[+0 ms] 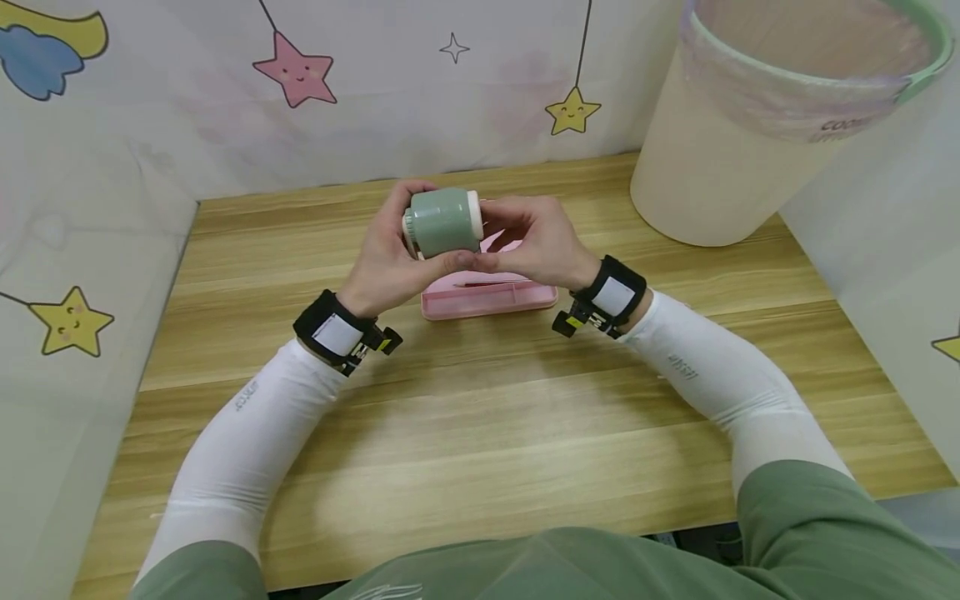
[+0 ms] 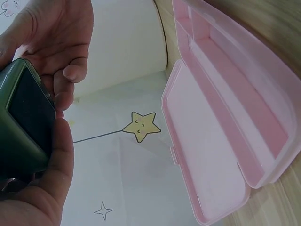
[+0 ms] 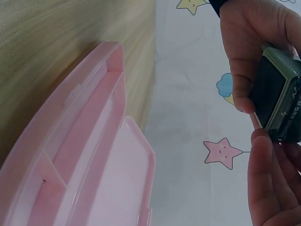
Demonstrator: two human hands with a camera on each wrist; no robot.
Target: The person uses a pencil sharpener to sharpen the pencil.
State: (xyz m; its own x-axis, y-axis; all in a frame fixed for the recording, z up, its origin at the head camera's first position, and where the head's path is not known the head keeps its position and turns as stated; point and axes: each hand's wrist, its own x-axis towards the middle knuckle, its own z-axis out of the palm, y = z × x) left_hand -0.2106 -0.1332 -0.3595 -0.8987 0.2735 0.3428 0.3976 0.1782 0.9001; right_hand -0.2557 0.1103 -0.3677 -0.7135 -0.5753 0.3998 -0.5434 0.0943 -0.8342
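Note:
A rounded green pencil sharpener (image 1: 442, 222) with cream ends is held up over the table between both hands. My left hand (image 1: 393, 254) wraps its ribbed end, thumb along the lower side. At the other cream end, my right hand (image 1: 536, 237) grips with curled fingers, its thumb tip meeting the left thumb. A dark panel on the underside of the sharpener (image 2: 30, 108) shows in both wrist views. Below lies an open pink pencil case (image 1: 487, 308), partly hidden by the hands, with a thin pencil (image 1: 487, 284) in it. In the left wrist view its lid (image 2: 207, 146) is folded back.
On the wood-grain table (image 1: 480, 433), a tall cream bin (image 1: 720, 158) with a green rim and a plastic liner stands at the back right. White walls (image 1: 420, 108) printed with stars rise along the back and sides.

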